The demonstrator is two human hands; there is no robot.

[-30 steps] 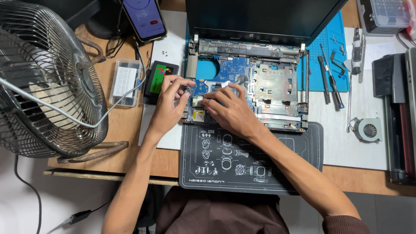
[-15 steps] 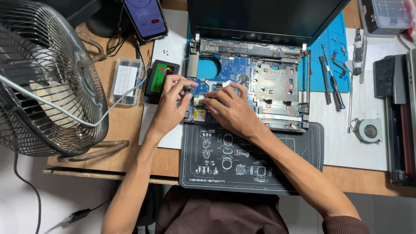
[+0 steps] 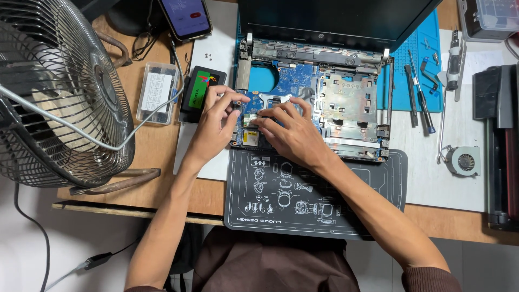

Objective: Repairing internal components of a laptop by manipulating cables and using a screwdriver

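I keep both hands on the opened laptop: left hand pinches a small part at its left edge, right hand spread flat beside, steadying the board.

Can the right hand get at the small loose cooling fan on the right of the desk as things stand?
Probably yes: the right hand rests on the open laptop, and the cooling fan lies uncovered on the white sheet, nothing between them.
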